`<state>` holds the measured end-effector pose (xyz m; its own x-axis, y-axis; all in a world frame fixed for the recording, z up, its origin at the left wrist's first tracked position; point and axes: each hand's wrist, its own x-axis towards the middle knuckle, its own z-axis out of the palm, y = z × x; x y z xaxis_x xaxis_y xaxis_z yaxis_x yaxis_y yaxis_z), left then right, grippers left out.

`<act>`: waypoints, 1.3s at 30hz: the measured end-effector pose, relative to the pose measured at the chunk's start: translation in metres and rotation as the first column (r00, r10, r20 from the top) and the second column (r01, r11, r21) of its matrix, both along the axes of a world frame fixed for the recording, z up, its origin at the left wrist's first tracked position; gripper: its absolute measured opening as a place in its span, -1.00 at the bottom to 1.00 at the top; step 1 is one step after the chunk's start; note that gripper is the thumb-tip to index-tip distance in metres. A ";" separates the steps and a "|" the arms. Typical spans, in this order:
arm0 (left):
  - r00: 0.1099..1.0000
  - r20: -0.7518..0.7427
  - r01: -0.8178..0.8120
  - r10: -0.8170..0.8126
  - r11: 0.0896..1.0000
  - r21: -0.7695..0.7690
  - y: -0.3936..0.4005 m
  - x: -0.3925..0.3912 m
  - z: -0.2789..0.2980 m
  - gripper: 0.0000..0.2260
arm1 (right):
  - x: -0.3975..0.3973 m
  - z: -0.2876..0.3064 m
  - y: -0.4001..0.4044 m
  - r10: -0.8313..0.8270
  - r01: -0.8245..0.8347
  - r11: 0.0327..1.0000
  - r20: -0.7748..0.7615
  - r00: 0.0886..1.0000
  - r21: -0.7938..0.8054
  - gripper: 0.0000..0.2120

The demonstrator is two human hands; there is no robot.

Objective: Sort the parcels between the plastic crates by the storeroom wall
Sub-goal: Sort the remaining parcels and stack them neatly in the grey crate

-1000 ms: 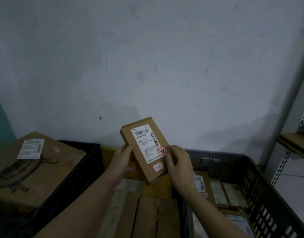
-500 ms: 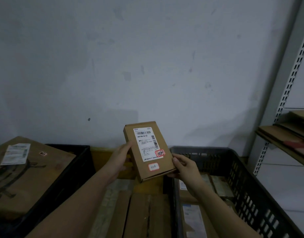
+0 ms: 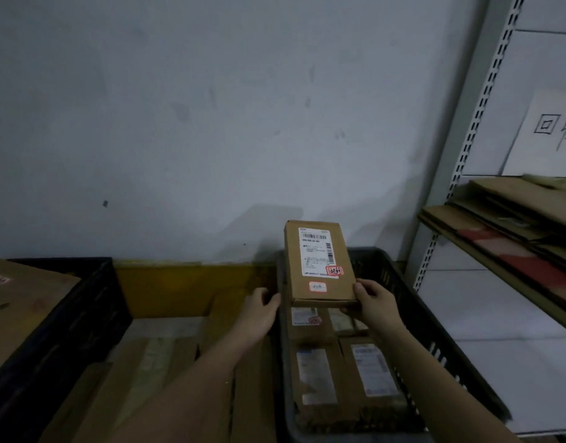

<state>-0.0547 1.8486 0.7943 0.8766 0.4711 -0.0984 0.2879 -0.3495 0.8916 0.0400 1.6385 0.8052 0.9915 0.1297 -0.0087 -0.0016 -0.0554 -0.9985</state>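
A small brown cardboard parcel (image 3: 320, 263) with a white shipping label, a red sticker and a small white sticker on its upper face is held above the far end of a dark plastic crate (image 3: 441, 353). The right hand (image 3: 375, 303) grips the parcel's near right corner, thumb on the upper face and fingers curled beneath. The left hand (image 3: 259, 310) sits just left of the parcel's near left corner, with relaxed fingers and thumb that hold nothing; whether it touches the cardboard cannot be told. Directly below the gripping hand, inside the crate, lie several labelled parcels (image 3: 345, 375) laid flat side by side. To the left of the hands, flat cardboard boxes (image 3: 179, 372) lie between the crates, backed by a yellow strip at the foot of the grey wall (image 3: 211, 123). Further left stands a black crate (image 3: 83, 302) holding a large brown box (image 3: 16, 308). To the right of the gripping hand, a metal shelf rack (image 3: 466, 174) carries flattened cardboard and a white sheet with handwritten characters.
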 end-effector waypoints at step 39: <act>0.992 -0.125 -0.017 0.024 0.998 0.062 -0.041 0.031 -0.067 -0.12 | 0.051 -0.125 0.025 0.236 -0.278 0.884 -0.155 0.959 -0.376 -0.55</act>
<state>-0.0238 1.8078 0.7269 0.8491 0.4974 -0.1778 0.4038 -0.3943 0.8255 0.0914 1.6637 0.6800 0.9147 0.3452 -0.2103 -0.0342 -0.4522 -0.8913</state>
